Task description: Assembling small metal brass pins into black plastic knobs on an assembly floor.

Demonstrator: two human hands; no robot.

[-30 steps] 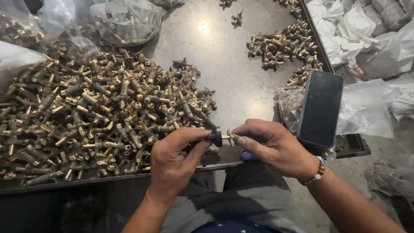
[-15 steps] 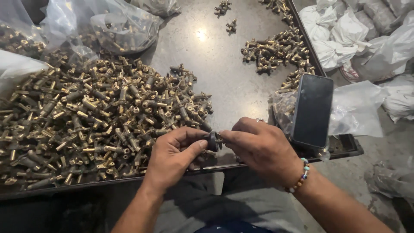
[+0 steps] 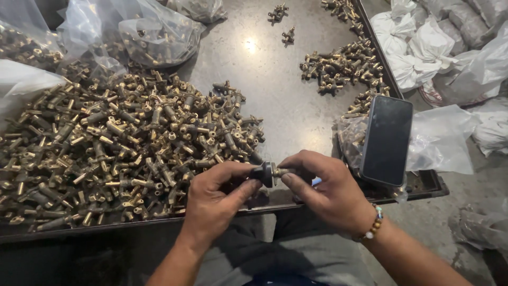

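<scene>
Now both hands pinch one small brass fitting (image 3: 272,172) at the tray's near edge; left hand (image 3: 214,204) grips its dark end; right hand (image 3: 325,188) closes on the brass end.

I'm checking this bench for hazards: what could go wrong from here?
The phone leans at the tray edge on a plastic bag; a nudge from the right hand might topple it. The small brass fitting, pinched between both hands, left hand included, could slip past the rim onto the lap.
</scene>
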